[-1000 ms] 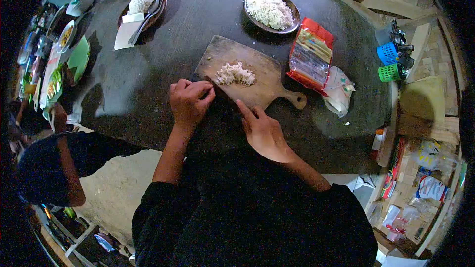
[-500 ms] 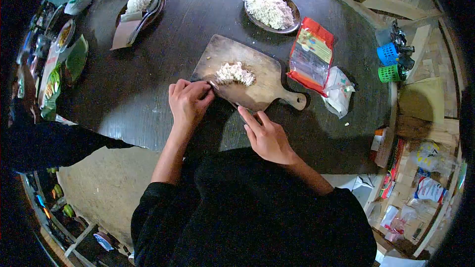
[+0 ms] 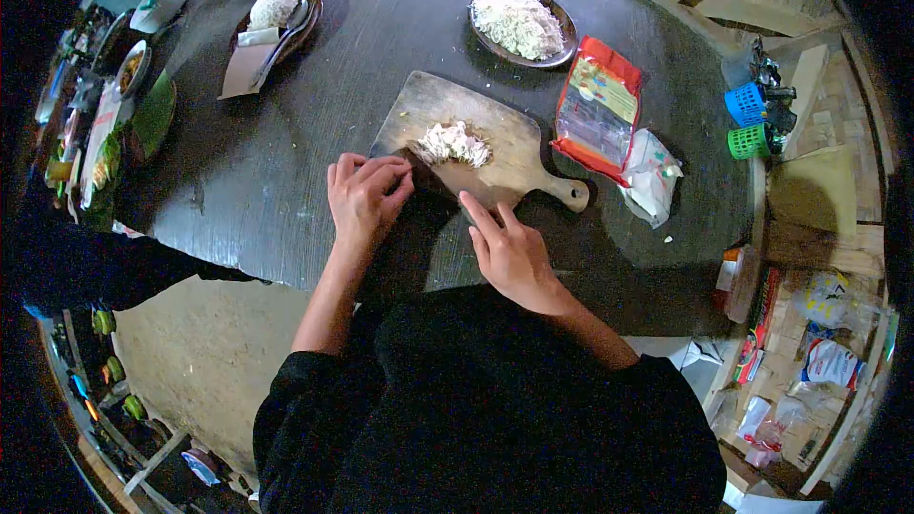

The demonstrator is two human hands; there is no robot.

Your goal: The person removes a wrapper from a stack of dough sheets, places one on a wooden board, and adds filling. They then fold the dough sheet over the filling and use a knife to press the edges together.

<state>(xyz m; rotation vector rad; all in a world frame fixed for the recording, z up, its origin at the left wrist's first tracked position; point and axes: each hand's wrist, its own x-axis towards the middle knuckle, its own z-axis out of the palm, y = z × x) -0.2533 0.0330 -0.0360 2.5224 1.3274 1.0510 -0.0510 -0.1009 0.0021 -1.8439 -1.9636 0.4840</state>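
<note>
A wooden cutting board lies on the dark table, its handle pointing right. White chopped pieces form a small heap on it. At the board's lower left edge is my left hand, its fingers curled and pinched together; what they hold is too small and dark to name. My right hand is at the near edge of the board with the index finger stretched forward and the others bent. Whatever is under its fingers is hidden. Beyond the board stands a brown plate of white shredded food.
Right of the board lie a red packet and a crumpled white bag. A plate with rice and cutlery stands at the upper left. Blue and green baskets sit at the right edge. A co-worker's dark sleeve shows at left.
My hands have barely shifted beside the board. The co-worker's dark sleeve and the items near it at the far left have moved slightly.
</note>
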